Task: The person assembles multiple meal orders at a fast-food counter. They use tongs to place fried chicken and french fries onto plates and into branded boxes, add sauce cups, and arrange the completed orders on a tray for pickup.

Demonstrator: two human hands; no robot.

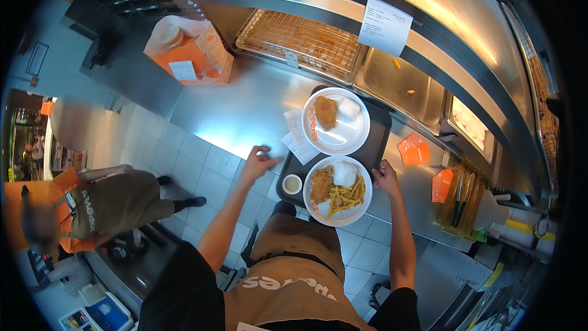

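Note:
A dark tray (381, 129) lies on the steel counter, its near end close to my body. On it sit two white plates. The far plate (340, 142) carries a piece of fried chicken (325, 113) and a small white wrapped item (349, 108). Fried chicken (320, 185), fries (345, 198) and another white item (345, 174) fill the near plate (335, 219). A small sauce cup (292, 184) is at the tray's left. My left hand (260, 164) hovers left of the tray, loosely curled and holding nothing. My right hand (385, 178) pinches the tray's right edge, beside the near plate.
Paper slips (300, 142) lie by the tray's left edge. An orange bag (193, 55) stands far left. Beyond the tray are a wire rack (300, 40) and a metal pan (401, 83). Tongs (463, 199) lie at right. A person (110, 205) stands at left.

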